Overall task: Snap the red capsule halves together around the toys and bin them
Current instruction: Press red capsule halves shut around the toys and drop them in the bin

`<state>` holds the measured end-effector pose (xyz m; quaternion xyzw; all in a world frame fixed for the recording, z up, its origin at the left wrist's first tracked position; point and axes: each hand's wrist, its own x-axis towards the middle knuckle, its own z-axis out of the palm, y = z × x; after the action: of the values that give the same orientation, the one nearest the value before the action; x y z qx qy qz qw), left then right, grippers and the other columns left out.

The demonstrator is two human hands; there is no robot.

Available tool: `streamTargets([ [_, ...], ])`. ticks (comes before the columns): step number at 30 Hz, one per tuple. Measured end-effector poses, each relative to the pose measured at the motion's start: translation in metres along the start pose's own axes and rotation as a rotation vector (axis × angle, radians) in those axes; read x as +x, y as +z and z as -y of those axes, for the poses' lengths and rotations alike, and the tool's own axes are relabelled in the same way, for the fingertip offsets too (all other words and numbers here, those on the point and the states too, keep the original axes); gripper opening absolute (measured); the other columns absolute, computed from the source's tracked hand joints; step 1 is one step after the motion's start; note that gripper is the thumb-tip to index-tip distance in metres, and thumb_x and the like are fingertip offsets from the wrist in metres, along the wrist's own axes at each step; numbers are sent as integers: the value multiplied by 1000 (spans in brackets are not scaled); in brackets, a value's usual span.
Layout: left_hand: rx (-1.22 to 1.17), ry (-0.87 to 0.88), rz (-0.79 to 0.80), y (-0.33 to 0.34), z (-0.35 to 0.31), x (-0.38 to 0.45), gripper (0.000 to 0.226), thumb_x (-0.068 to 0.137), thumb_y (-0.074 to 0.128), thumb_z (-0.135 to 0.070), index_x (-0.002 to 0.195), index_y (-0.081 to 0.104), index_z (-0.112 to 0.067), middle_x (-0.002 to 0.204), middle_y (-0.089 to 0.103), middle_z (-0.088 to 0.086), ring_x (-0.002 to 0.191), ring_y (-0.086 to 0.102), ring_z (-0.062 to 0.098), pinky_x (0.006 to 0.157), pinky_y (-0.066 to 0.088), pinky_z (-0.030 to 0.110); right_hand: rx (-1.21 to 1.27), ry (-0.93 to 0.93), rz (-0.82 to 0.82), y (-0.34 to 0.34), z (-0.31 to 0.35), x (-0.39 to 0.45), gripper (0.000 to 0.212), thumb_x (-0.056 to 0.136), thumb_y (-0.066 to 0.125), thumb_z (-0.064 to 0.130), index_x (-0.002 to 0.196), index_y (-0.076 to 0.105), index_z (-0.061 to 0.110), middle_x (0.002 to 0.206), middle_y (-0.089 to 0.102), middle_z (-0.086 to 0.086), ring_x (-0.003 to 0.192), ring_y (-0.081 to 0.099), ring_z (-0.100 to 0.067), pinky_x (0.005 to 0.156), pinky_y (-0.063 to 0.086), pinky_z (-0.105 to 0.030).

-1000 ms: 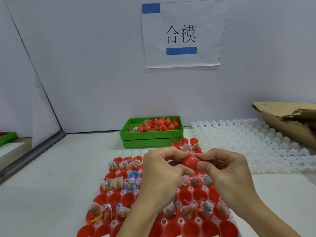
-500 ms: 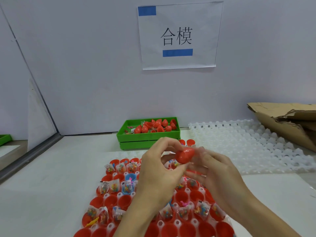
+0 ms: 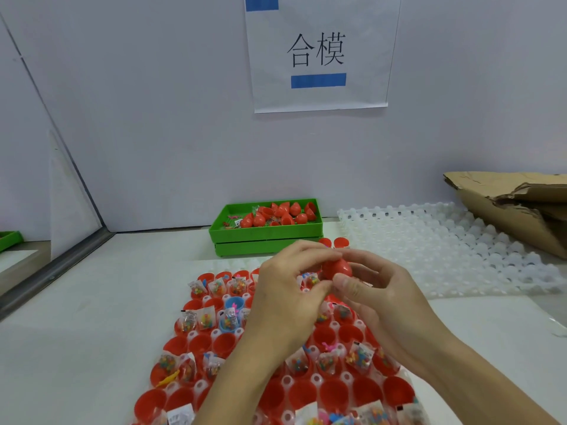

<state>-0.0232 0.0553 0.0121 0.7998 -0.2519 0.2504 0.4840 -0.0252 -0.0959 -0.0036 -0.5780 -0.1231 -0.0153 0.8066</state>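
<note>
Glossy red plastic capsule [image 3: 337,269], held above the red-cupped toy tray [image 3: 190,348], pinched between left hand [image 3: 291,302] and right hand [image 3: 383,299], fingers curled round it. Squeeze the halves squarely until seated, then drop into the green plastic bin [image 3: 264,234] beyond.

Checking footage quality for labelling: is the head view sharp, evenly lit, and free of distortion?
Head view: even, soft light, faint shadows; hands and red capsule slightly soft; wide-angle bend shows in the wall seam; sign legible, no glare.
</note>
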Motion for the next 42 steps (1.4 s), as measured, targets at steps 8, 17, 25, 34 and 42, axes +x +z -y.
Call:
streamTargets([
  [8, -246, -57, 29, 0, 1, -1, 41, 75, 75, 13, 104, 74, -17, 107, 71, -5, 108, 67, 13, 93, 54, 25, -10, -107, 84, -3, 1, 1, 25, 84, 68, 19, 108, 77, 14, 106, 75, -15, 104, 71, -30, 88, 57, -34],
  [17, -498, -301, 148, -5, -2, -1, 67, 63, 80, -20, 127, 62, -18, 117, 72, -9, 109, 67, 4, 92, 54, 20, -387, -322, 61, -3, 5, -2, 25, 88, 67, 18, 105, 72, 34, 98, 78, 7, 95, 73, -8, 79, 55, -16],
  [25, -414, -291, 73, 4, 0, -3, 47, 73, 79, 4, 116, 71, -11, 105, 75, -7, 105, 69, 5, 88, 56, 21, -524, -340, 36, -4, -2, -3, 21, 96, 57, -4, 100, 74, 7, 88, 72, -16, 88, 68, -32, 81, 56, -42],
  [34, -471, -234, 99, 5, -6, -3, 51, 68, 80, -22, 118, 70, -20, 112, 74, -5, 110, 67, 7, 91, 55, 24, 11, -64, 153, -11, 11, 1, 28, 92, 53, 20, 97, 79, 12, 101, 76, -16, 100, 72, -32, 85, 59, -38],
  [42, -473, -159, 191, -2, -12, -2, 33, 78, 78, -3, 107, 68, -14, 105, 72, 2, 107, 67, 13, 88, 56, 27, 218, 140, 391, -21, 20, 3, 48, 88, 53, 30, 117, 62, -8, 111, 59, -27, 109, 54, -43, 93, 47, -53],
])
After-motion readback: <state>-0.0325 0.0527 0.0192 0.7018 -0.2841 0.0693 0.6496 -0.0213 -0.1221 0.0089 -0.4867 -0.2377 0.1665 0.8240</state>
